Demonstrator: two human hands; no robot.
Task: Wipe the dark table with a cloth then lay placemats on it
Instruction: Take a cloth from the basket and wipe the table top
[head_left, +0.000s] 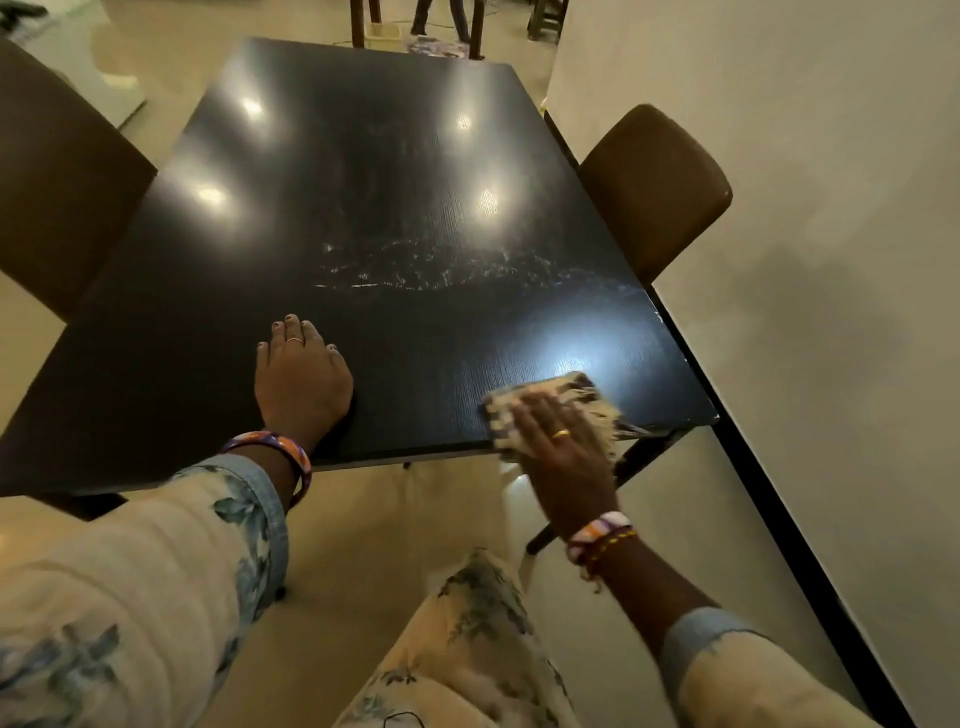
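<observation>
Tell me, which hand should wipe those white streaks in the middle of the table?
Probably the right hand: it already presses the checkered cloth flat at the near right corner. The left hand rests bare on the dark table.

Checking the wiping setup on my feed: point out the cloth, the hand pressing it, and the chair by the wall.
cloth (563, 387): head view, on its patterned far edge beyond the fingers.
right hand (563, 441): head view, on the back of the hand.
brown chair (657, 182): head view, on the middle of its backrest.
</observation>
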